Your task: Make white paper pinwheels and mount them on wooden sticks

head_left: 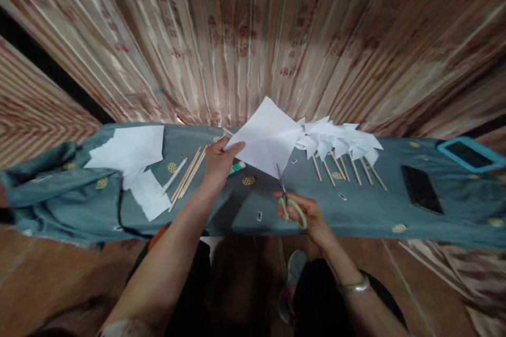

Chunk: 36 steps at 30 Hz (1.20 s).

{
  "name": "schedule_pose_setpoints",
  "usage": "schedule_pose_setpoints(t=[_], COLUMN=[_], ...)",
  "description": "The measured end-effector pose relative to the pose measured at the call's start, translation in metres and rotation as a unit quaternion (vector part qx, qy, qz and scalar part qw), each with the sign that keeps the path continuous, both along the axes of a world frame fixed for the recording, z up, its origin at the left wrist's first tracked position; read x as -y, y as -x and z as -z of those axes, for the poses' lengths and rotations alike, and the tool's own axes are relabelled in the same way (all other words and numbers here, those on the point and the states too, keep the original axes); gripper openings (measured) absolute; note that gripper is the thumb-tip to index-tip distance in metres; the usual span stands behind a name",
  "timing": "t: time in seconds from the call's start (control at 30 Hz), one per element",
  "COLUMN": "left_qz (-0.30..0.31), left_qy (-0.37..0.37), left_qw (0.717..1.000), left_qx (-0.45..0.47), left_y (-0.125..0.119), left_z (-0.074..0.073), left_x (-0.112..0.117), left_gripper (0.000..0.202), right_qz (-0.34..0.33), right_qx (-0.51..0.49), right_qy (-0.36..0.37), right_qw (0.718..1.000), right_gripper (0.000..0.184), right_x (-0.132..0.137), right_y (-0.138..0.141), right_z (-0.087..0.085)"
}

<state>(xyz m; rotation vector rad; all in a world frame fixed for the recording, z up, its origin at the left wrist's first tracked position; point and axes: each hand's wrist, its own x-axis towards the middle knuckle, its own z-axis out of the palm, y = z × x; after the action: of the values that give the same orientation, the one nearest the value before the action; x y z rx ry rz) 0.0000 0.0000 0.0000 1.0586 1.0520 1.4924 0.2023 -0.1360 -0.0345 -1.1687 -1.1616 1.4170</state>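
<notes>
While left hand [219, 162] grips paper [264, 137], right hand [311, 211] holds scissors [283, 194] at corner [274, 170].

Curtains [245, 37] and a cloth-covered table [371, 208] suggest a home.

Smooth, matt paper for the sheet [265, 134], metal and plastic for the scissors [284, 197], matt cloth for the worktop cover [367, 210]

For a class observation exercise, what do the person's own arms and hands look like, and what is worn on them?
The left hand and right hand wear no gloves; no sleeves show. The right arm carries a shiny, silver-coloured, metallic-looking curved band. The left arm bears a pale, blurred band, cut off by the picture's lower edge, material unclear.
</notes>
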Motion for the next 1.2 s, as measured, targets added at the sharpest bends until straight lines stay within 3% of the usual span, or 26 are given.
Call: schedule_pose_setpoints(t=[0.57,0.87,1.2], left_qz=[-0.015,-0.014,0.017], left_qy=[0.02,0.02,0.043], left_qw=[1.0,1.0,0.999], left_qx=[0.0,0.01,-0.015], left_y=[0.0038,0.006,0.0006], left_z=[0.0006,-0.0017,-0.0024], left_x=[0.001,0.0021,0.0084], left_gripper=[0.029,0.024,0.028], right_qz=[0.017,0.009,0.017], right_qx=[-0.011,-0.024,-0.018], right_qy=[0.031,0.037,0.039], right_qw=[0.999,0.999,0.999], right_gripper=[0.046,0.045,0.043], right_x=[-0.0022,-0.0032,-0.0037], right_y=[0.0057,0.0077,0.0067], right_z=[-0.0032,-0.0025,-0.0023])
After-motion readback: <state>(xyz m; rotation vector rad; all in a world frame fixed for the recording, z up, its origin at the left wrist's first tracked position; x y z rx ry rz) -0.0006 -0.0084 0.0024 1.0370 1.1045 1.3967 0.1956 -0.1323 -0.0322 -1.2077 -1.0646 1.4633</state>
